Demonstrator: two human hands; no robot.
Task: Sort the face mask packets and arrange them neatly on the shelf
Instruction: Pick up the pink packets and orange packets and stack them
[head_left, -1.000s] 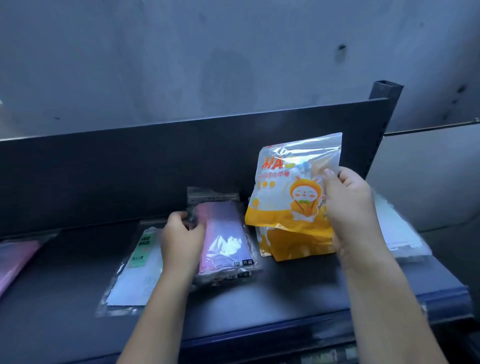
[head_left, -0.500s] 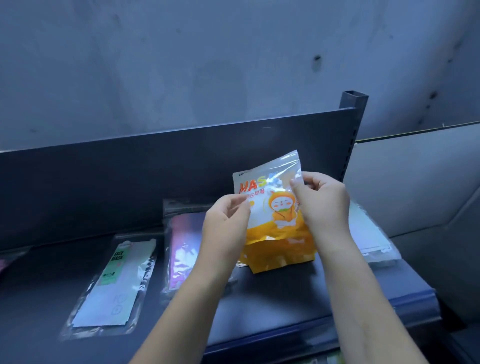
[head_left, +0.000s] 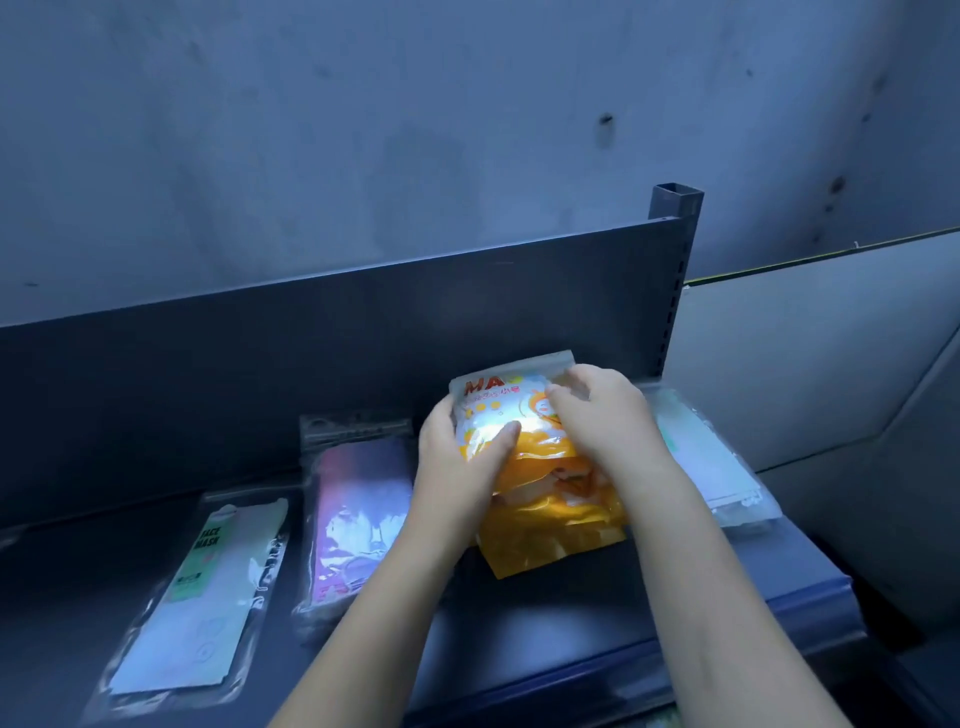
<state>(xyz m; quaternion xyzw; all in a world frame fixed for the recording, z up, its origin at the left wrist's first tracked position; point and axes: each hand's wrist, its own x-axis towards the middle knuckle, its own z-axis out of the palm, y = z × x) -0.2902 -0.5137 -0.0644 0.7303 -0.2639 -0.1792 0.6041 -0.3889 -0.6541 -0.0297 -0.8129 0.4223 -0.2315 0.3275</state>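
Observation:
An orange and white mask packet (head_left: 498, 410) with a cartoon figure lies on top of a pile of similar orange packets (head_left: 550, 525) on the dark shelf (head_left: 519, 623). My left hand (head_left: 462, 467) grips its left edge, thumb across the front. My right hand (head_left: 602, 415) holds its upper right part with curled fingers. Left of the pile lies a pink and purple packet (head_left: 358, 514). Further left is a white packet marked FACE MASK (head_left: 202, 597). A pale, clear packet (head_left: 711, 462) lies right of the pile.
The shelf's dark back panel (head_left: 311, 364) rises behind the packets, with a slotted upright post (head_left: 675, 249) at its right end. A grey wall stands behind. The shelf's front edge (head_left: 675, 665) has a blue strip. A pale partition (head_left: 805, 364) stands to the right.
Both hands have lowered the orange packet from upright in the air onto the orange pile. My left hand, earlier on the pink packet, now grips the orange one.

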